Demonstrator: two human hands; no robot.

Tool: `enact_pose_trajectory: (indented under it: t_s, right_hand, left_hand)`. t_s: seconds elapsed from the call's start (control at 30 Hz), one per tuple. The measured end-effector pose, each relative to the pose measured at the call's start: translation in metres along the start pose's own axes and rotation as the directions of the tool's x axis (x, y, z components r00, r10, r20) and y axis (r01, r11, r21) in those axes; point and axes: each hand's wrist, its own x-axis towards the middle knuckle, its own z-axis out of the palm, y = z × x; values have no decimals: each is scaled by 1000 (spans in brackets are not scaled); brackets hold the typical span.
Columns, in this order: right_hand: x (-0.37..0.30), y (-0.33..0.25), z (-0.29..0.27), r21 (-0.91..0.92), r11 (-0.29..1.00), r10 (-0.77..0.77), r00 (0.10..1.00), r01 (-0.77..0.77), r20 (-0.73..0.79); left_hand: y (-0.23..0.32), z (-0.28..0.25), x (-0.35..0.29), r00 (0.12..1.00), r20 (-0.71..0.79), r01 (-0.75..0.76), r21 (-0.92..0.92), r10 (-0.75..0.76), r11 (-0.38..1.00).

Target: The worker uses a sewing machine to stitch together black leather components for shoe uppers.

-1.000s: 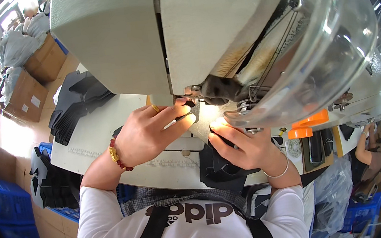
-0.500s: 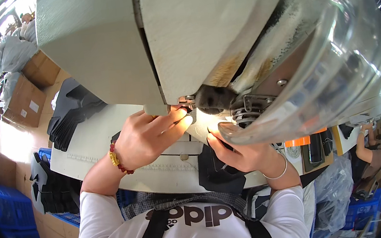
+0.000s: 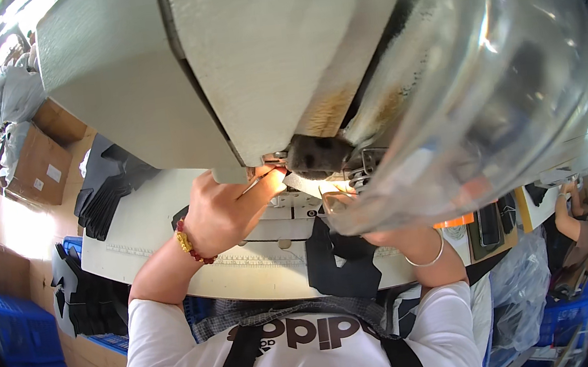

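Under the head of a pale sewing machine (image 3: 242,58), close to its lit needle area, is my left hand (image 3: 227,205). Its fingers are pinched together, and a slim metal tool (image 3: 253,184) shows along them; its kind is unclear. My right hand (image 3: 386,237) is to the right, behind a clear curved plastic guard (image 3: 448,179) that blurs and hides its fingers. A black cut fabric piece (image 3: 344,265) lies on the white worktable (image 3: 168,232) beside that hand and hangs toward the near edge.
Stacked dark cut pieces (image 3: 107,188) lie at the table's left end, with more dark pieces (image 3: 88,297) over a blue crate below. Cardboard boxes (image 3: 38,163) stand at far left. An orange item (image 3: 454,221) and a phone-like object (image 3: 488,225) are at right, near another person (image 3: 577,229).
The view has shifted slightly. My left fingers have drawn together and the slim metal tool now shows. My right hand has drawn back from the needle area behind the guard, exposing more black fabric.
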Motion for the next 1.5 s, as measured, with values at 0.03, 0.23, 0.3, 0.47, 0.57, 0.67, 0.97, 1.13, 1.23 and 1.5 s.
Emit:
enact_pose_trajectory:
  t_s: [0.03,0.23,0.3,0.47,0.57,0.67,0.97,1.13,1.23,1.5]
  right_hand:
    - [1,2,-1,-19,1000,-14,1000,13,-2]
    - [13,-42,8,-170,978,-131,989,119,-66]
    - [14,-60,3,-821,467,-477,875,329,79]
    - [25,-68,6,-945,-19,-662,704,326,256]
    - [29,-75,8,-924,88,-653,722,372,228]
    - [29,-94,11,-905,-111,-616,686,411,387]
    - [-5,-126,27,-953,10,-492,831,304,260]
    - [-88,-114,-4,-984,170,-615,773,-61,-154]
    - [-145,-87,-43,-821,209,-713,492,-531,-500]
    - [-216,-36,-91,-544,192,-688,283,-817,-668]
  left_hand:
    - [1,3,0,999,-42,-2,5,2,1000]
    - [7,13,0,993,-117,22,72,-14,997]
    - [8,13,0,992,-121,47,72,-39,996]
    - [9,16,-1,989,-87,124,69,-118,990]
    - [5,14,-3,991,-54,131,122,-125,984]
    - [2,13,-3,993,-108,48,113,-36,992]
    - [-25,-1,1,979,-30,200,-16,-201,980]
    - [-84,3,-15,895,220,425,-155,-388,892]
    - [-107,1,-8,798,464,514,-192,-384,836]
    - [-98,-13,28,529,732,795,-252,-429,551]
